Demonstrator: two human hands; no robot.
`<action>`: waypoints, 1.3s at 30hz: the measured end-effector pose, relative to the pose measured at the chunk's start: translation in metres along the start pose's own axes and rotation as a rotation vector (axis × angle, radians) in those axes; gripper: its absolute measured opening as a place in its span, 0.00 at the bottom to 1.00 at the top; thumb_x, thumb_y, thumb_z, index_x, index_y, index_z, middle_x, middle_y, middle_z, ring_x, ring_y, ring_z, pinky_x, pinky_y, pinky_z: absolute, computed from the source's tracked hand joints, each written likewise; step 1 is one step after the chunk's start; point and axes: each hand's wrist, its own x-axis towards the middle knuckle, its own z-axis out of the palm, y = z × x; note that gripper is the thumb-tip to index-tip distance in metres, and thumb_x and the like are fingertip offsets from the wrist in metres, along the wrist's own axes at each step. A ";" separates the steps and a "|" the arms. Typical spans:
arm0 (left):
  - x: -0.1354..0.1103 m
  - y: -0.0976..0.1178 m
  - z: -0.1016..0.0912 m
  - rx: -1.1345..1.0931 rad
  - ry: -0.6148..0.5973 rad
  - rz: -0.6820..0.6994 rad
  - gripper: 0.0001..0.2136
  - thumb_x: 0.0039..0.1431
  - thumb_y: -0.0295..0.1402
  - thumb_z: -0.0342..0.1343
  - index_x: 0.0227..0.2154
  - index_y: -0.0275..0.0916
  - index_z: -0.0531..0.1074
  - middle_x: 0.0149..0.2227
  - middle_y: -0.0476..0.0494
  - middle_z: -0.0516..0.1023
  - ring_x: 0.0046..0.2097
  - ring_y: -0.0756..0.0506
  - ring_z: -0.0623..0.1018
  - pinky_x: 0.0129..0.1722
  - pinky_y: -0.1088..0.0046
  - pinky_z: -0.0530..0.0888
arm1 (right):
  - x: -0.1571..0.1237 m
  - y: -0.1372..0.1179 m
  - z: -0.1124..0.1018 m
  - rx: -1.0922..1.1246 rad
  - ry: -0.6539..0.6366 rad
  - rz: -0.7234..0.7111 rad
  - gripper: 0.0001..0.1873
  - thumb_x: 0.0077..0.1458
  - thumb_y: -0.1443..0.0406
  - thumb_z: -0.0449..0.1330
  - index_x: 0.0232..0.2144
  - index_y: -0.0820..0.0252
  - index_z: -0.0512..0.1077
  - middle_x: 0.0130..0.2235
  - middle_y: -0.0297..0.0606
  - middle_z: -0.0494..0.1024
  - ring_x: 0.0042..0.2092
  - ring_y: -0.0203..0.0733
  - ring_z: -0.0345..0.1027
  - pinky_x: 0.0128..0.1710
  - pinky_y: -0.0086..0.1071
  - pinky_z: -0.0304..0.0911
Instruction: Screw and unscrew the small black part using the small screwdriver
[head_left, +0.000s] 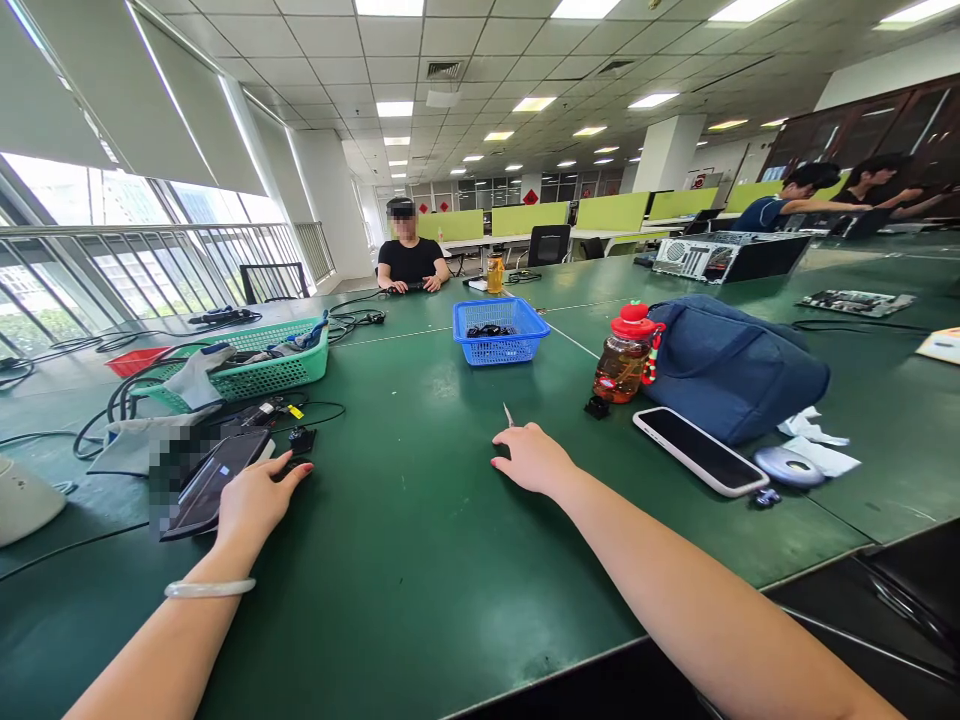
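Observation:
My left hand (pixel 259 490), with a pale bangle on its wrist, lies at the right edge of a dark flat device (pixel 217 482), thumb and forefinger apart. What is under its palm stays hidden. Just beyond its fingertips sits a small black part (pixel 301 438). My right hand (pixel 534 458) rests low over the green table (pixel 420 540), its fingers bent round a thin pointed metal tool (pixel 508 414). Only the tool's tip shows, pointing away from me; its exact kind is unclear. Ahead of this hand stands a blue plastic basket (pixel 501 348) holding black cables.
On the left, a green basket (pixel 281 375) holds gloves and cables. To the right are a red-lidded bottle (pixel 624 355), a navy bag (pixel 739 365), a phone (pixel 697 450) and a small black block (pixel 597 407). A person in black (pixel 409 262) sits across the table.

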 end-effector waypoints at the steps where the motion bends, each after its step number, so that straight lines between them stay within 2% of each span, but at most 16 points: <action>1: 0.001 -0.001 0.000 -0.008 0.012 0.004 0.26 0.59 0.49 0.49 0.52 0.38 0.76 0.54 0.34 0.77 0.55 0.31 0.74 0.50 0.55 0.72 | 0.000 0.000 0.000 0.000 0.000 0.001 0.22 0.60 0.58 0.57 0.55 0.56 0.71 0.56 0.39 0.74 0.57 0.51 0.61 0.53 0.40 0.63; 7: 0.000 -0.001 0.000 0.004 -0.024 0.009 0.27 0.60 0.49 0.48 0.53 0.37 0.75 0.56 0.35 0.75 0.58 0.32 0.72 0.52 0.58 0.72 | -0.002 -0.001 -0.003 0.009 -0.010 0.015 0.22 0.60 0.58 0.57 0.55 0.56 0.71 0.55 0.41 0.75 0.58 0.51 0.60 0.52 0.40 0.63; 14: -0.006 0.002 -0.002 0.133 -0.055 0.018 0.29 0.60 0.50 0.47 0.58 0.39 0.71 0.53 0.31 0.76 0.51 0.30 0.76 0.45 0.55 0.74 | -0.002 -0.001 -0.003 0.012 -0.006 0.011 0.22 0.60 0.58 0.58 0.55 0.58 0.71 0.55 0.41 0.75 0.57 0.51 0.61 0.53 0.40 0.63; 18: -0.012 0.009 -0.003 0.292 -0.057 0.107 0.27 0.65 0.45 0.40 0.60 0.38 0.67 0.47 0.29 0.79 0.45 0.32 0.79 0.43 0.57 0.74 | -0.001 -0.001 -0.002 0.013 0.005 0.014 0.22 0.60 0.58 0.58 0.55 0.57 0.72 0.55 0.40 0.75 0.57 0.50 0.62 0.53 0.40 0.63; 23: -0.017 0.015 0.000 0.403 -0.083 0.211 0.27 0.66 0.37 0.35 0.62 0.27 0.61 0.43 0.25 0.78 0.42 0.33 0.79 0.39 0.58 0.74 | 0.000 0.000 -0.001 0.010 0.011 -0.002 0.22 0.60 0.58 0.58 0.54 0.58 0.72 0.54 0.41 0.76 0.56 0.50 0.62 0.53 0.40 0.63; 30: -0.021 0.019 0.004 0.392 -0.071 0.200 0.27 0.63 0.28 0.35 0.64 0.26 0.58 0.42 0.23 0.75 0.44 0.33 0.79 0.40 0.58 0.74 | -0.001 0.000 -0.001 0.002 0.012 0.004 0.22 0.59 0.58 0.58 0.54 0.56 0.72 0.54 0.41 0.76 0.56 0.50 0.62 0.53 0.39 0.63; 39: -0.020 0.017 0.003 0.364 -0.087 0.215 0.28 0.60 0.25 0.36 0.63 0.25 0.59 0.39 0.23 0.76 0.45 0.33 0.78 0.42 0.58 0.73 | -0.002 -0.003 -0.001 0.008 0.013 0.011 0.22 0.60 0.58 0.58 0.55 0.57 0.72 0.54 0.41 0.76 0.56 0.50 0.62 0.53 0.40 0.63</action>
